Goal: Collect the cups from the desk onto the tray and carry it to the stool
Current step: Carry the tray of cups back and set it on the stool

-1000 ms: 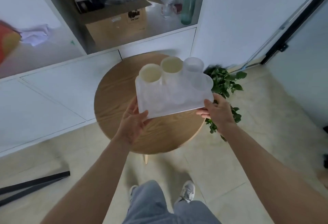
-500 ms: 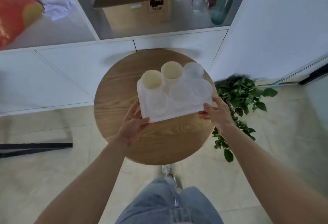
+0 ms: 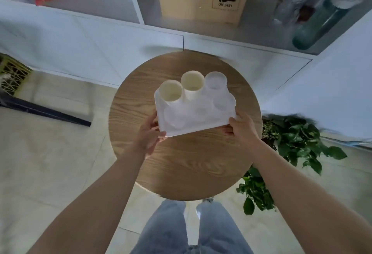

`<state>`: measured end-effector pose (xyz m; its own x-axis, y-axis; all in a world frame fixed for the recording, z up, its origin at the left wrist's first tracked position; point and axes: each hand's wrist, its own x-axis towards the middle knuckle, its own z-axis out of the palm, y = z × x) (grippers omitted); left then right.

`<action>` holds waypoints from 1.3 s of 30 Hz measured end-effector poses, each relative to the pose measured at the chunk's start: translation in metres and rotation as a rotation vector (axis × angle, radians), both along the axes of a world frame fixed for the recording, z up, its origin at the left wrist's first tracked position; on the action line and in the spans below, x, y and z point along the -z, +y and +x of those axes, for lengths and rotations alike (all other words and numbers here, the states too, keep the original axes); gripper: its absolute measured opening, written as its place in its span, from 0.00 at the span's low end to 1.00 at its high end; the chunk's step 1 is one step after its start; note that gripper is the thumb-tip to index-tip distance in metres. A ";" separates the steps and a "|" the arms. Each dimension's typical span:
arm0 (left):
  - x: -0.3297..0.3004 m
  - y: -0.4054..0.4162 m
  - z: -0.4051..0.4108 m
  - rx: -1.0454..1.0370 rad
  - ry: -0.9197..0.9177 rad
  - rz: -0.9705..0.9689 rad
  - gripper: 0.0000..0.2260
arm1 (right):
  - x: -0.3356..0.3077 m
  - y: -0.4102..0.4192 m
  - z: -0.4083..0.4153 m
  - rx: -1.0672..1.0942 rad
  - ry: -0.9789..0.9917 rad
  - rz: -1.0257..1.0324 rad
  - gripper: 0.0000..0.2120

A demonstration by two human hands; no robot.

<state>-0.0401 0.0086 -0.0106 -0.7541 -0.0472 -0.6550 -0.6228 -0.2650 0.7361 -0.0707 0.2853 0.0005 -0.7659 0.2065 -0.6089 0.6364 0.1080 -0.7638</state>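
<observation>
head view, looking down. white tray (image 3: 201, 127) over the round wooden stool (image 3: 191, 165), toward the stool's far half; cannot tell whether its underside touches the wood. left hand (image 3: 148, 135) clamped on the tray's near-left corner, thumb on the rim. right hand (image 3: 242, 129) clamped on the near-right corner. on the tray: two cream cups (image 3: 171, 94) at the far-left, upright, side by side; a clear cup (image 3: 215, 81) just right of them; another clear cup (image 3: 224, 101) at the tray's right edge; more clear cups toward the near edge, too faint to count. green plant (image 3: 298, 145) on the floor right of the stool. cardboard box (image 3: 201, 6) on a shelf beyond the stool.
</observation>
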 end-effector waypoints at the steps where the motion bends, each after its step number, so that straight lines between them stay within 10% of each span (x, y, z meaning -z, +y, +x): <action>1: 0.001 0.001 -0.001 -0.016 -0.006 -0.015 0.38 | 0.002 0.000 -0.006 -0.029 -0.003 -0.003 0.14; 39: 0.059 -0.008 -0.041 -0.180 -0.027 -0.200 0.27 | 0.080 -0.029 -0.072 -0.164 -0.069 0.136 0.09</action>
<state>-0.0811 0.0005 -0.0693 -0.7044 -0.3095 -0.6388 -0.5986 -0.2246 0.7689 -0.1428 0.2567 -0.0799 -0.7532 0.1664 -0.6364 0.6523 0.3139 -0.6899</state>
